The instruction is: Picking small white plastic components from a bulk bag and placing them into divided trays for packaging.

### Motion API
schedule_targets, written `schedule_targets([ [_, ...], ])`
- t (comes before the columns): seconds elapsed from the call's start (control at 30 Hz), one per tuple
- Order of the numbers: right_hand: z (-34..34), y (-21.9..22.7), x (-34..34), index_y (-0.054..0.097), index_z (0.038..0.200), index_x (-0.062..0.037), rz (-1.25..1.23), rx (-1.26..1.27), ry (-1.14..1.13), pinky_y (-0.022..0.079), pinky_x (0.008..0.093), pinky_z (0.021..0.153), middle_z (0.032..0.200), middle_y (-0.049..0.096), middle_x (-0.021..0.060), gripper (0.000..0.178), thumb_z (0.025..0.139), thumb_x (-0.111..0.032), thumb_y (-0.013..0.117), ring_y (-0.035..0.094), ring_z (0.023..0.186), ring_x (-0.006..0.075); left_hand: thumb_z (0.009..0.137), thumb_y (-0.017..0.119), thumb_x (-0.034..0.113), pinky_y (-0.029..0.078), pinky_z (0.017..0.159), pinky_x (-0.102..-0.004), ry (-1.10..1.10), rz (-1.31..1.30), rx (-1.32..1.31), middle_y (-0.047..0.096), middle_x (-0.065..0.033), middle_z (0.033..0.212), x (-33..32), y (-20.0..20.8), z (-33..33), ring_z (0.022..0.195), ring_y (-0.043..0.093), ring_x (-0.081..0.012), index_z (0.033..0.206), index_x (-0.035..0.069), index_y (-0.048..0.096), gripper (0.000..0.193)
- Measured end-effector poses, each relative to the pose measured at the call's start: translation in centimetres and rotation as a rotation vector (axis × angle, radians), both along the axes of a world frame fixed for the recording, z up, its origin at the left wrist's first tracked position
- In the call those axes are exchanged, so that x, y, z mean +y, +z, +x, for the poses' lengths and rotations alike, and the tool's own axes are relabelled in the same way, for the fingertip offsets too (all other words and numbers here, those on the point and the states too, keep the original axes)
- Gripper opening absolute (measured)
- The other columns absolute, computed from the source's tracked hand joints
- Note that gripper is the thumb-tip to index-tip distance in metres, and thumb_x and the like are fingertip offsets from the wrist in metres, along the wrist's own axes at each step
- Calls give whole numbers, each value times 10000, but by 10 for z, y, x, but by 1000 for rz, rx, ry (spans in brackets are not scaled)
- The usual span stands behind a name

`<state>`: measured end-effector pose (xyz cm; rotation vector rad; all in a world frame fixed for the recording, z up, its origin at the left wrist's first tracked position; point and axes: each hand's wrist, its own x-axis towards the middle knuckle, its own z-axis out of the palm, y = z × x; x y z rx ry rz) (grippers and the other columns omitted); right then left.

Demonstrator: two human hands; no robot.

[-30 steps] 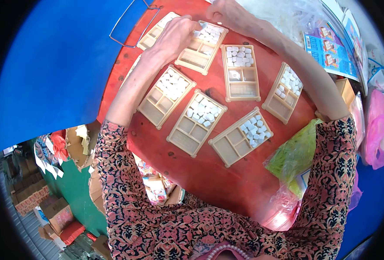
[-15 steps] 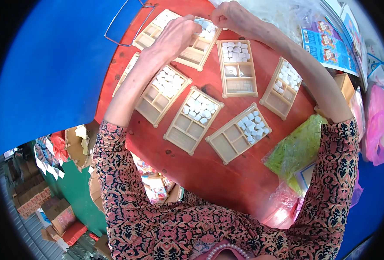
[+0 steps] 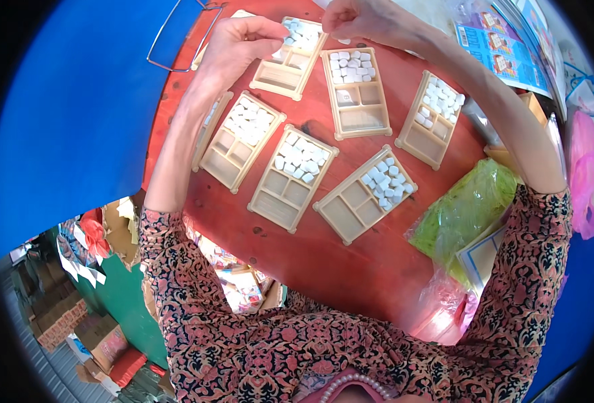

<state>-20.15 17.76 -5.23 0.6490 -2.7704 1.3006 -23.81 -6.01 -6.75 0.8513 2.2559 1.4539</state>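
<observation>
On the red table (image 3: 230, 221), one beige tray (image 3: 277, 76) lies between hands, long axis slanting away rightward. Left hand (image 3: 241, 43), nearer, half-curled at its left edge; right hand (image 3: 367, 23) bunched by its far-right corner; can't tell if either grips white pieces (image 3: 302, 33).

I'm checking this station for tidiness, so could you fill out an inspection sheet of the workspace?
Surface: red tabletop, with dark spots.
Items: beige trays, divided, hold small white pieces.
Clutter: green plastic bag and blue printed sheets, right of the trays.
Hands: left hand beside the top filled tray; right hand near that tray's upper-right corner; whether either holds anything is unclear.
Cables: none identifiable.
Surroundings: cardboard boxes lower left, pink bag far right.
</observation>
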Motion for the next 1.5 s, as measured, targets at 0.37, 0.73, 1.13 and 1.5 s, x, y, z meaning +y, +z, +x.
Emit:
schedule_targets([
  [0.37, 37, -16, 40, 660, 721, -2, 280, -142, -21, 478, 324, 537, 634, 626, 148, 88, 662, 15, 596, 621, 587, 221, 731, 553, -72, 456, 699, -454, -259, -264, 500, 560, -206, 812, 65, -2, 51, 807, 574, -382, 860, -56, 639, 156],
  [0.73, 46, -50, 56, 640, 716, 9, 138, 411, 7, 476, 355, 565, 652, 616, 172, 65, 692, -11, 583, 614, 607, 267, 727, 535, -96, 466, 746, -455, -240, -280, 593, 556, -231, 841, 77, -5, 49, 842, 576, -383, 890, -50, 640, 199],
  [1.13, 57, -29, 49, 609, 764, 33, 473, -2, -65, 467, 376, 654, 695, 596, 169, 62, 746, -27, 613, 598, 686, 295, 773, 561, -46, 448, 720, -434, -269, -365, 591, 573, -176, 856, 79, 2, 48, 826, 581, -352, 945, -25, 648, 193],
  [1.5, 65, -28, 34, 603, 783, 13, 280, 124, 64, 455, 376, 721, 804, 608, 152, 61, 738, -27, 611, 590, 798, 293, 746, 521, -92, 472, 765, -433, -354, -469, 629, 587, -205, 906, 81, -5, 53, 923, 585, -365, 962, -33, 646, 256],
])
